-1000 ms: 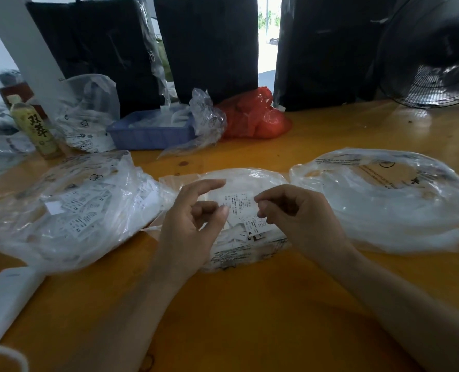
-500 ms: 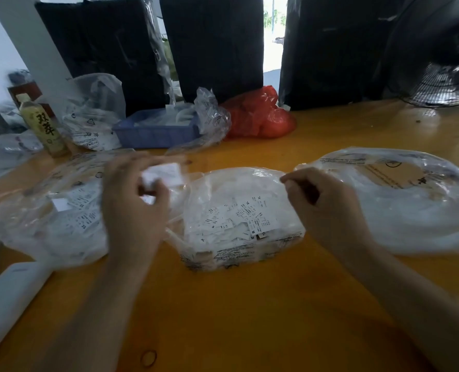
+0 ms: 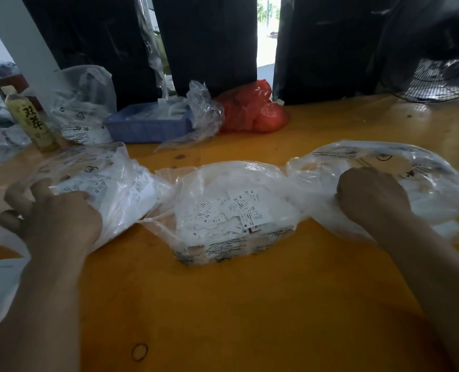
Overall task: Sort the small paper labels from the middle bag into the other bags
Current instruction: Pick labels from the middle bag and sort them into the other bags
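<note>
An orange table (image 3: 250,304) carries three clear bags in a row; a blue tray (image 3: 145,127), red bag (image 3: 252,114) and bottle (image 3: 31,119) stand behind, with a fan (image 3: 435,49) at far right. The labels (image 3: 233,213) lie heaped in the middle bag (image 3: 231,210). They look light, thin and easily scattered; pinch single slips by an edge. The left hand (image 3: 54,218) rests at the left bag (image 3: 88,189), fingers spread. The right hand (image 3: 370,197) is curled at the right bag (image 3: 384,183); its grip cannot be determined.

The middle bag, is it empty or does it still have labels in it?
Not empty. The middle bag holds a pile of small paper labels.
</note>
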Demonstrator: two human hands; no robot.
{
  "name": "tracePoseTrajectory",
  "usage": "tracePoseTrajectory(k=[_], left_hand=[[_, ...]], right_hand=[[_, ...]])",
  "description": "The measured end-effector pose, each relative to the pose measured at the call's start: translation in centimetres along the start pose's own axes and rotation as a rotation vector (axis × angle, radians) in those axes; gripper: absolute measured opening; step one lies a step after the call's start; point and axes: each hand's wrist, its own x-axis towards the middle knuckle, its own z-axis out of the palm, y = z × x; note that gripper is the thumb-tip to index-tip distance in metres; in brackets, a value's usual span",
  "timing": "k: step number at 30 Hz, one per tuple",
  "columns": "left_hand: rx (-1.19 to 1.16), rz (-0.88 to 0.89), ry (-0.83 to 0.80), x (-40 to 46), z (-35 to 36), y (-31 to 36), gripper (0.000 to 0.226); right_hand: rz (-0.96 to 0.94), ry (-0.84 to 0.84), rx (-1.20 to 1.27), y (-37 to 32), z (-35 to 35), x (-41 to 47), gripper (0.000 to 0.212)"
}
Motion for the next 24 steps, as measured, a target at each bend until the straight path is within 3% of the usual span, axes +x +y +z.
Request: tracePoseTrajectory(k=[2,5,8,13,21,24], left_hand=[[-0.013,0.019,-0.006,0.1,0.0,0.3,0.045],[0.029,0.036,0.032,-0.1,-0.1,0.7,0.049],[0.030,0.021,0.040,-0.6,-0.2,1.1,0.052],[-0.074,0.023,0.056,-0.7,-0.4,1.2,0.055],[-0.349,0.259,0.476,-3.3,-1.0,4.2,0.036],[-0.446,0.402,0.535,-5.1,-0.5,6.0,0.034]], right_hand=[[0.007,-0.007,0.003,0.0,0.3,0.1,0.019],[-0.006,0.004,0.023,0.0,0.4,0.2,0.007],[-0.013,-0.020,-0.001,-0.1,0.5,0.1,0.022],[0.001,0.053,0.048,0.2,0.3,0.3,0.020],[-0.008,0.264,0.224,1.0,-0.9,0.4,0.033],[-0.034,0.376,0.332,0.8,-1.6,-0.1,0.025]])
